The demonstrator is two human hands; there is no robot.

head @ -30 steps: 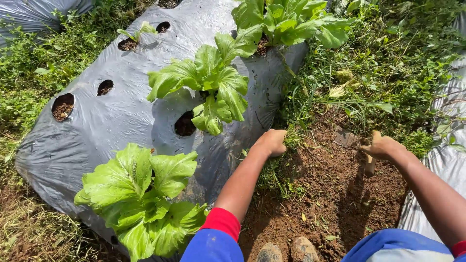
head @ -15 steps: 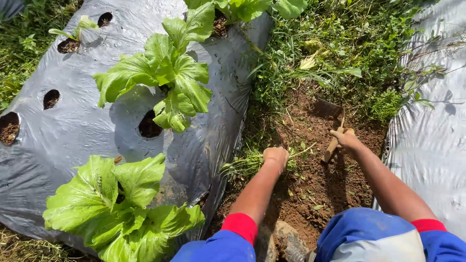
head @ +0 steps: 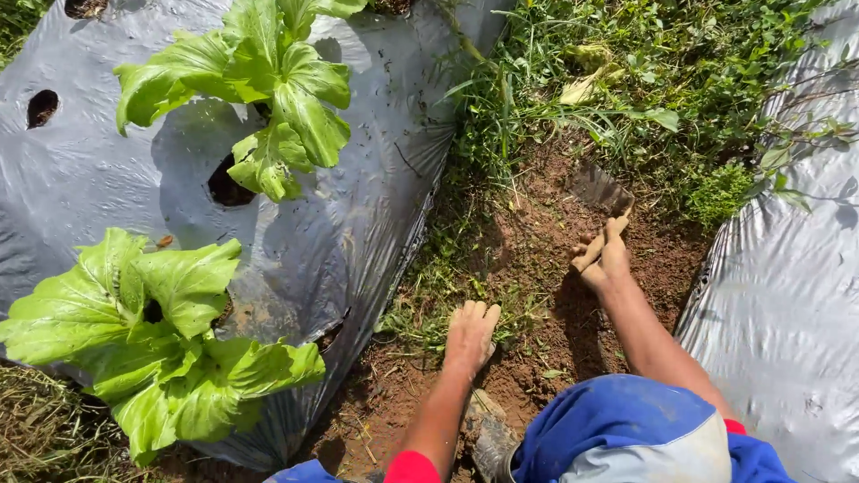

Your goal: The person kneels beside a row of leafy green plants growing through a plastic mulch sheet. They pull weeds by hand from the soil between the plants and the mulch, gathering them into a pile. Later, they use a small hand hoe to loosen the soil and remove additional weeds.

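Hoe bites into the furrow

Right hand (head: 601, 259) is clenched on the hoe (head: 605, 201) handle, blade sunk in soil between the plastic sheets (head: 358, 224). Left hand (head: 472, 329) lies spread flat on weeds (head: 429, 295). Hoe looks stiff, fairly light; best held by its wooden handle

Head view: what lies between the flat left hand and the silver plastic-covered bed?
In the head view, a strip of loose green weeds on brown soil lies between left hand and silver plastic-covered bed.

Bare brown soil furrow (head: 546, 268) (between plastic-covered beds), pulled weeds (head: 438, 309) lying on it
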